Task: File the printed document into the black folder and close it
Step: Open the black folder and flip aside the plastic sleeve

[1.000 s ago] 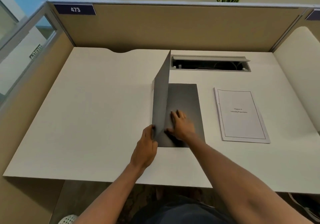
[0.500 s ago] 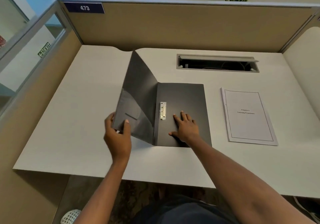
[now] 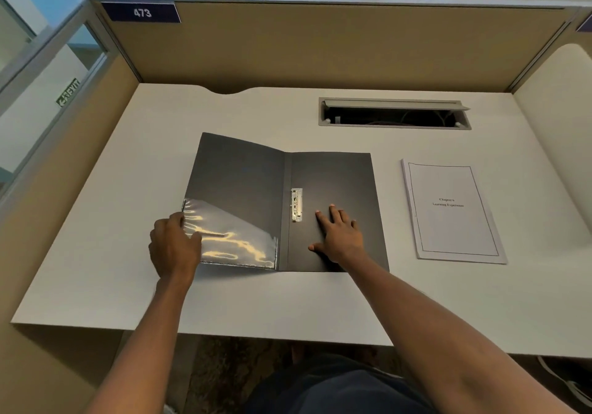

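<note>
Now the left hand (image 3: pixel 174 247) pinches the outer edge of the open black plastic folder's (image 3: pixel 336 176) left cover, fingers curled over its shiny clear pocket (image 3: pixel 237 240). The right hand (image 3: pixel 339 237) lies flat, fingers spread, on the right cover, holding nothing, just beside the small metal clip (image 3: pixel 296 204) at the spine. The stapled white printed document (image 3: pixel 451 212) lies apart to the right on the white worktop (image 3: pixel 128 189), title page up, untouched by either grip.
</note>
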`<act>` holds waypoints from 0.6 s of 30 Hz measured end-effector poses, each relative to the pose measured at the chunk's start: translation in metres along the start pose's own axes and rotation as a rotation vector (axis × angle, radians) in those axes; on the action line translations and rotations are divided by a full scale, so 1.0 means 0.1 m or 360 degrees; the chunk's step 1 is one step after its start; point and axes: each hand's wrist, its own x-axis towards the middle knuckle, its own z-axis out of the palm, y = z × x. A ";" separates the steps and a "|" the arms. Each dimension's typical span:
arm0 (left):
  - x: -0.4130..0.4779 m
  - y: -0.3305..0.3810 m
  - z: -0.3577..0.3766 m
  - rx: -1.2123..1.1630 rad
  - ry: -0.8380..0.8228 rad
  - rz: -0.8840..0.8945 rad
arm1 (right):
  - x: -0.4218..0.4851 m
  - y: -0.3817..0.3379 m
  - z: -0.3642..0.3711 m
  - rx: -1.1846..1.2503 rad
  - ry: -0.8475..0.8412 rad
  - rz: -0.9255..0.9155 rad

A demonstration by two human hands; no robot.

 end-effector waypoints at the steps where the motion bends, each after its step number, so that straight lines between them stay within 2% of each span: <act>1: 0.01 0.02 0.04 0.0076 -0.0051 0.0004 | 0.00 0.00 0.00 -0.0001 0.0001 0.0002; 9: -0.06 0.18 0.50 0.0319 -0.0372 0.0020 | 0.04 -0.01 0.04 -0.0009 0.0031 0.0020; 14: -0.16 0.40 0.72 0.0238 -0.0462 0.0024 | 0.05 -0.01 0.05 -0.0023 0.0034 0.0023; 18: -0.25 0.69 0.85 0.0286 -0.0510 0.0215 | 0.06 0.00 0.06 -0.0035 0.0024 0.0019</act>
